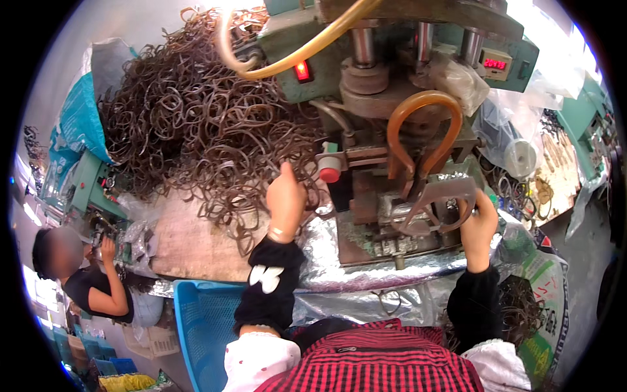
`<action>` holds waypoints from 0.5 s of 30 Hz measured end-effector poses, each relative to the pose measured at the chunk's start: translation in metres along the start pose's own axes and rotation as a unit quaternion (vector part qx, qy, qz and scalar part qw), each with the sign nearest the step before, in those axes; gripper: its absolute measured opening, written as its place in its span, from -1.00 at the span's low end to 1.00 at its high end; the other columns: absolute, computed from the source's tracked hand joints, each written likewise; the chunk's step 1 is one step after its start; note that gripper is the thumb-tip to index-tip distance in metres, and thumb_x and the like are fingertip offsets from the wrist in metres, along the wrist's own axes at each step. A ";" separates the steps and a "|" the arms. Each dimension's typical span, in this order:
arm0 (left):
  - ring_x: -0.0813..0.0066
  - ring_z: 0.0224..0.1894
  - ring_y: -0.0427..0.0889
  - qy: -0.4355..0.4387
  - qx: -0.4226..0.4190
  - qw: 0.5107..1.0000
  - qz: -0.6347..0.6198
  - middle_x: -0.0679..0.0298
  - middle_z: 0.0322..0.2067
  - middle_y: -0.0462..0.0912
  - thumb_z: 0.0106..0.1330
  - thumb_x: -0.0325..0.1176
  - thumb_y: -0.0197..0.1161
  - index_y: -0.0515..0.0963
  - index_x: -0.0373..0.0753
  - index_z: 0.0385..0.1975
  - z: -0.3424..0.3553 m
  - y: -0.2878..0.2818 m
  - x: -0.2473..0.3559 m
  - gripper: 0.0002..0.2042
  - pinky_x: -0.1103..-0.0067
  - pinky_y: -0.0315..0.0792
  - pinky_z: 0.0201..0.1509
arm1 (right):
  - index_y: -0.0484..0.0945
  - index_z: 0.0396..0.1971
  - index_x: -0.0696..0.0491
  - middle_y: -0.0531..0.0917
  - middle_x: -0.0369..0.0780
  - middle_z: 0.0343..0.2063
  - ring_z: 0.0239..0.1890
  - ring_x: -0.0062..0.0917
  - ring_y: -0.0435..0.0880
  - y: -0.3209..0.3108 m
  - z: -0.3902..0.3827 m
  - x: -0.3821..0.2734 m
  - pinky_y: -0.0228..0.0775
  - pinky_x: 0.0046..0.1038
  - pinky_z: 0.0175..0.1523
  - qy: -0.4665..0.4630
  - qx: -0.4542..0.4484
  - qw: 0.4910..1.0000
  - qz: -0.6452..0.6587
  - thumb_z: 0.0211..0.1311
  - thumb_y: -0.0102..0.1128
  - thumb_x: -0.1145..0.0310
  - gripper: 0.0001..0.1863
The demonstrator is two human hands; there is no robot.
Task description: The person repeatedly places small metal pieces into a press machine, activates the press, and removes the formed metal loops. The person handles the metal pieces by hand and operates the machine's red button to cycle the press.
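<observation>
My left hand (286, 199) reaches into a tangled pile of thin brown loops (209, 124); one finger points forward, the others are mostly hidden, so their grip cannot be told. My right hand (477, 222) is closed on a grey-brown looped piece (447, 186), held over the metal bed (369, 209) of a green press (297, 26). An orange horseshoe-shaped piece (444, 101) stands upright just behind that piece. A red push button (329, 171) sits between my left hand and the press.
A blue basket (189, 313) is below the board (183, 242). A blue sack (75, 111) borders the pile. At left a co-worker (98, 294) works at another green machine (91, 186). A yellow hose (300, 52) arches overhead; plastic-wrapped items (499, 130) lie at right.
</observation>
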State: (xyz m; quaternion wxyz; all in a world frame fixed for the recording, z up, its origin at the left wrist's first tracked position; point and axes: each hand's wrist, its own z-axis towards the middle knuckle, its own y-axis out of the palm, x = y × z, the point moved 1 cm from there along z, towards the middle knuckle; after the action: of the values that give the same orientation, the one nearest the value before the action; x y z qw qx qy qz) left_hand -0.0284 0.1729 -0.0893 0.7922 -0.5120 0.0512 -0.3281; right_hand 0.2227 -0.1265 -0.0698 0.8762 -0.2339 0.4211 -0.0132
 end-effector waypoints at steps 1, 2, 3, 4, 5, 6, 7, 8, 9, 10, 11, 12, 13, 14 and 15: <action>-0.04 -0.45 0.66 0.011 0.022 0.998 -0.051 0.01 -0.56 0.61 0.15 -0.46 0.30 0.41 -0.30 -0.24 -0.007 -0.017 0.006 -0.76 0.22 0.51 -0.36 | 0.67 -0.23 0.17 0.71 -0.14 -0.33 -0.26 -0.36 0.69 -0.008 -0.009 0.009 0.48 -0.42 -0.07 0.002 0.016 1.000 -0.010 0.14 0.32 0.55 -0.82; 0.09 -0.49 0.65 0.001 0.016 0.990 -0.143 0.07 -0.58 0.60 0.17 -0.45 0.32 0.39 -0.28 -0.27 -0.012 -0.019 -0.007 -0.77 0.32 0.50 -0.40 | 0.68 -0.19 0.16 0.71 -0.15 -0.29 -0.22 -0.37 0.69 -0.023 -0.014 0.017 0.47 -0.44 -0.05 0.008 0.009 1.000 -0.019 0.16 0.30 0.57 -0.80; 0.23 -0.54 0.64 -0.013 0.007 0.973 -0.228 0.14 -0.59 0.59 0.20 -0.43 0.33 0.38 -0.26 -0.30 -0.020 -0.026 -0.027 -0.77 0.42 0.49 -0.44 | 0.67 -0.23 0.17 0.71 -0.16 -0.29 -0.19 -0.40 0.68 -0.036 -0.021 0.016 0.46 -0.45 -0.03 0.011 0.006 0.999 -0.040 0.16 0.28 0.59 -0.83; 0.43 -0.56 0.57 -0.102 -0.046 0.931 -0.349 0.24 -0.55 0.60 0.23 -0.46 0.33 0.40 -0.23 -0.32 -0.025 -0.042 -0.032 -0.80 0.56 0.39 -0.50 | 0.67 -0.25 0.18 0.71 -0.18 -0.29 -0.19 -0.42 0.67 -0.049 -0.028 0.023 0.45 -0.45 -0.03 0.019 0.012 0.999 -0.032 0.16 0.27 0.60 -0.85; 0.63 -0.58 0.50 -0.187 -0.100 0.863 -0.459 0.34 -0.51 0.61 0.26 -0.48 0.33 0.42 -0.21 -0.34 -0.025 -0.061 -0.033 -0.83 0.70 0.29 -0.56 | 0.66 -0.27 0.18 0.70 -0.19 -0.29 -0.18 -0.44 0.67 -0.061 -0.032 0.028 0.45 -0.45 -0.03 0.027 0.020 0.999 -0.026 0.17 0.26 0.61 -0.87; 0.68 -0.60 0.47 -0.225 -0.138 0.813 -0.519 0.35 -0.51 0.60 0.28 -0.49 0.31 0.42 -0.17 -0.36 -0.022 -0.070 -0.042 -0.84 0.75 0.24 -0.58 | 0.65 -0.30 0.19 0.70 -0.22 -0.29 -0.17 -0.47 0.65 -0.068 -0.034 0.027 0.44 -0.45 -0.02 0.044 0.016 0.999 -0.020 0.14 0.26 0.62 -0.88; 0.73 -0.62 0.44 -0.263 -0.174 0.757 -0.572 0.37 -0.50 0.60 0.31 -0.49 0.29 0.42 -0.14 -0.38 -0.017 -0.076 -0.053 -0.85 0.80 0.19 -0.60 | 0.66 -0.30 0.19 0.70 -0.21 -0.29 -0.18 -0.46 0.66 -0.071 -0.032 0.018 0.44 -0.45 -0.03 0.040 -0.002 0.999 0.004 0.13 0.27 0.62 -0.87; 0.77 -0.68 0.30 -0.292 -0.202 0.692 -0.628 0.33 -0.50 0.61 0.34 -0.45 0.27 0.40 -0.12 -0.38 -0.011 -0.077 -0.062 -0.85 0.79 0.11 -0.66 | 0.66 -0.29 0.19 0.70 -0.20 -0.30 -0.19 -0.44 0.66 -0.068 -0.029 0.004 0.45 -0.45 -0.04 0.037 -0.013 0.999 0.028 0.11 0.27 0.63 -0.86; 0.78 -0.69 0.27 -0.319 -0.234 0.601 -0.694 0.34 -0.51 0.60 0.34 -0.42 0.28 0.44 -0.15 -0.38 -0.007 -0.079 -0.066 -0.87 0.81 0.10 -0.67 | 0.66 -0.29 0.19 0.70 -0.19 -0.30 -0.21 -0.43 0.66 -0.063 -0.022 -0.013 0.45 -0.44 -0.05 0.032 -0.025 0.998 0.053 0.10 0.28 0.63 -0.85; 0.78 -0.69 0.28 -0.326 -0.279 0.609 -0.667 0.34 -0.51 0.60 0.34 -0.43 0.27 0.45 -0.15 -0.38 -0.006 -0.074 -0.079 -0.88 0.81 0.10 -0.68 | 0.66 -0.29 0.18 0.70 -0.17 -0.32 -0.23 -0.38 0.66 -0.053 -0.012 -0.032 0.45 -0.42 -0.07 -0.029 -0.037 0.998 0.046 0.08 0.28 0.63 -0.84; 0.77 -0.68 0.29 -0.330 -0.324 0.616 -0.639 0.34 -0.51 0.59 0.34 -0.43 0.27 0.46 -0.16 -0.37 -0.006 -0.066 -0.088 -0.89 0.82 0.10 -0.68 | 0.66 -0.29 0.16 0.69 -0.16 -0.34 -0.25 -0.33 0.65 -0.042 -0.002 -0.051 0.46 -0.39 -0.09 -0.090 -0.046 0.994 0.037 0.06 0.29 0.63 -0.82; 0.76 -0.69 0.30 -0.355 -0.342 0.661 -0.566 0.32 -0.50 0.60 0.36 -0.45 0.23 0.47 -0.20 -0.33 -0.011 -0.063 -0.078 -0.93 0.80 0.10 -0.70 | 0.67 -0.30 0.15 0.69 -0.15 -0.36 -0.27 -0.28 0.64 -0.028 0.007 -0.067 0.46 -0.36 -0.11 -0.136 -0.047 0.989 0.028 0.05 0.29 0.62 -0.83; 0.74 -0.68 0.31 -0.344 -0.373 0.685 -0.523 0.30 -0.50 0.60 0.38 -0.46 0.19 0.47 -0.24 -0.34 -0.013 -0.055 -0.076 -0.94 0.77 0.11 -0.70 | 0.67 -0.31 0.14 0.68 -0.14 -0.37 -0.28 -0.23 0.63 -0.018 0.017 -0.081 0.46 -0.33 -0.13 -0.183 -0.045 0.982 0.014 0.04 0.30 0.62 -0.83; 0.74 -0.68 0.31 -0.330 -0.378 0.683 -0.532 0.30 -0.49 0.61 0.39 -0.45 0.18 0.48 -0.26 -0.31 -0.013 -0.053 -0.078 -0.95 0.77 0.13 -0.69 | 0.67 -0.31 0.14 0.67 -0.14 -0.37 -0.27 -0.22 0.63 -0.006 0.027 -0.086 0.45 -0.33 -0.15 -0.196 -0.045 0.979 0.041 0.02 0.31 0.62 -0.81; 0.73 -0.68 0.32 -0.316 -0.384 0.679 -0.540 0.30 -0.48 0.61 0.39 -0.45 0.17 0.50 -0.28 -0.29 -0.013 -0.053 -0.079 -0.95 0.77 0.15 -0.67 | 0.67 -0.31 0.14 0.65 -0.13 -0.37 -0.27 -0.21 0.63 0.006 0.030 -0.085 0.45 -0.33 -0.17 -0.208 -0.046 0.975 0.067 0.00 0.31 0.63 -0.80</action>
State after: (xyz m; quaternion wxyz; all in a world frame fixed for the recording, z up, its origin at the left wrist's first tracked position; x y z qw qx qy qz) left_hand -0.1201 0.1943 -0.0709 0.1806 -0.7833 -0.3661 -0.4688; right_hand 0.1895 -0.0908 0.0060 0.9319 -0.2430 0.2441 0.1137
